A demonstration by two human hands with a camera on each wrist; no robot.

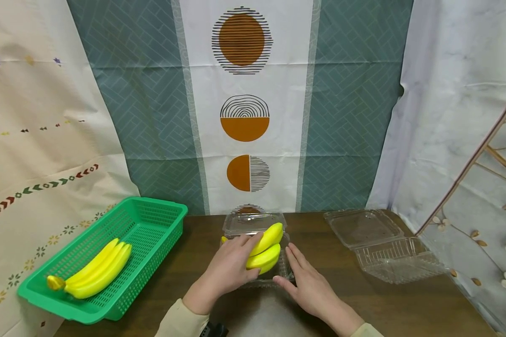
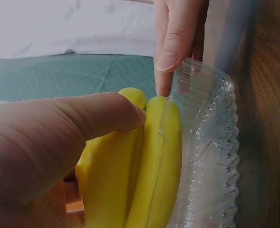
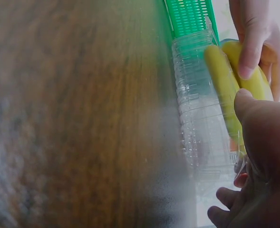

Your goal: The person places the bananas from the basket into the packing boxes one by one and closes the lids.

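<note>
A bunch of yellow bananas (image 1: 266,250) is held in my left hand (image 1: 229,264), with the thumb laid across it in the left wrist view. The bunch is at a clear plastic clamshell box (image 1: 256,223), whose lid stands raised at the back. One banana (image 3: 220,80) lies along the inside of the box wall in the right wrist view. My right hand (image 1: 314,283) rests against the box's right end, fingers extended and thumb apart. Hands and fruit hide much of the box's inside.
On the left a green plastic basket (image 1: 162,210) holds another banana bunch (image 1: 99,271). A second clear clamshell box (image 1: 394,255) lies opened out on the right of the wooden table (image 1: 346,299). Patterned cloths hang behind and at both sides.
</note>
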